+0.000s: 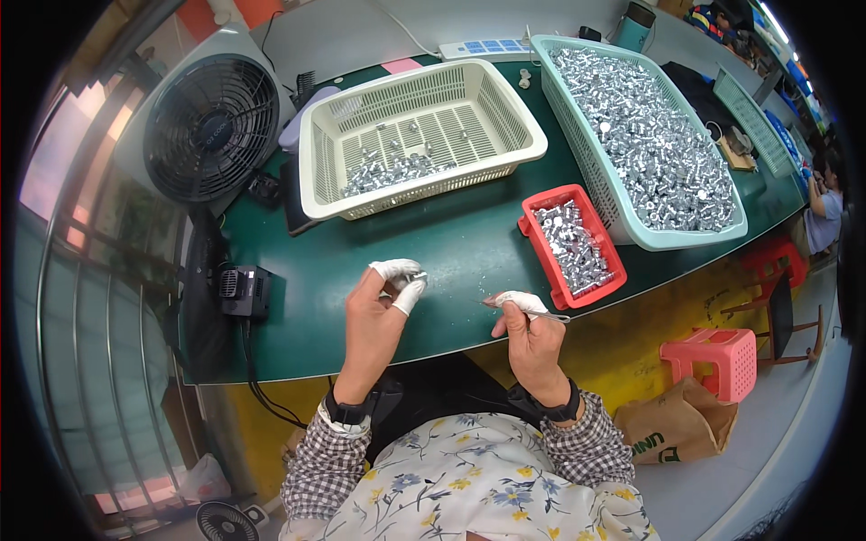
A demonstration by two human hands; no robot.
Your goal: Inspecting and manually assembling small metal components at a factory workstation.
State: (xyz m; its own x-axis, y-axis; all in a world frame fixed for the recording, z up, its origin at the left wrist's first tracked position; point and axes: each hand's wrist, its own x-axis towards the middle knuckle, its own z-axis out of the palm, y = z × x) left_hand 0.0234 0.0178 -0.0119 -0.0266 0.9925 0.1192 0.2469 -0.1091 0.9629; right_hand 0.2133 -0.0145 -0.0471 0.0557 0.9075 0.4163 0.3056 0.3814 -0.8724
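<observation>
Over the counter (311, 325), the left hand (376, 316) is curled, a metal part (419, 276) pinched in its grip; a tool (552, 316) is clamped in the inward-angled right hand (534, 335).

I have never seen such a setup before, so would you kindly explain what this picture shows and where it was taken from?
There is no machine here: these are a person's own hands, seen by a fisheye camera worn on the head and looking down, so straight edges bend. The left hand, wearing white finger covers, holds a small metal piece; the right hand holds what look like tweezers. On the green table stand a cream basket, a turquoise basket and a red bin, each containing small silvery parts.
</observation>
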